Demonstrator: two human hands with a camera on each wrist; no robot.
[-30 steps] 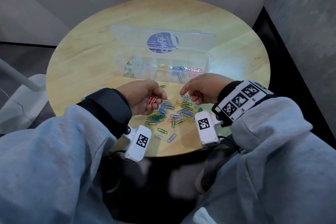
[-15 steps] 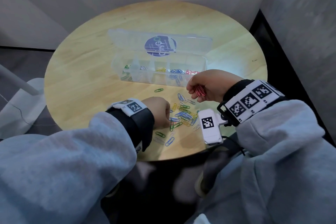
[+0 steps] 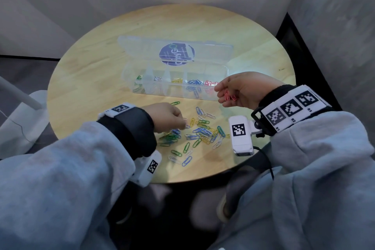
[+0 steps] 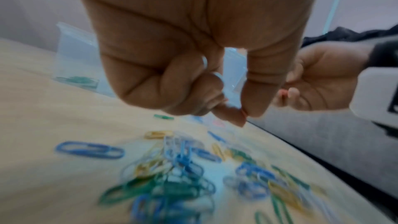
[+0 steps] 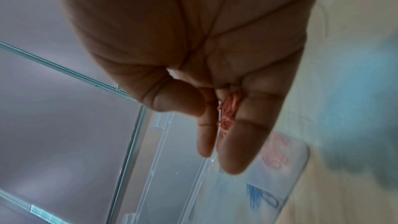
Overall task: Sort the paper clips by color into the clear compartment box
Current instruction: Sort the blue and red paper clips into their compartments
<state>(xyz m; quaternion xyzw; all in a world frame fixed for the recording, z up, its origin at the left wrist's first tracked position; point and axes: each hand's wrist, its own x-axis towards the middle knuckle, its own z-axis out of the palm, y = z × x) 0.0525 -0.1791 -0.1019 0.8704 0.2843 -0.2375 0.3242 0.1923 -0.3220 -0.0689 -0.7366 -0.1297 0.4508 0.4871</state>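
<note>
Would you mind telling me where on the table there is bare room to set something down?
Bare wood lies left of the box, out to the table's left rim, and behind the open lid toward the far rim. The near middle is crowded: loose clips are scattered between the left hand and right hand, close before the box.

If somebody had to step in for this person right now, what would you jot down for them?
Right hand: holds a bunch of red clips beside the red end of the clear box.
Left hand: fingertips pinched over the loose pile; something red shows between them, too blurred to name.
Done: box open, with green, pale, yellow, blue and red clips in separate compartments.
Left: drop the red bunch in, then sort the pile on the table.
</note>
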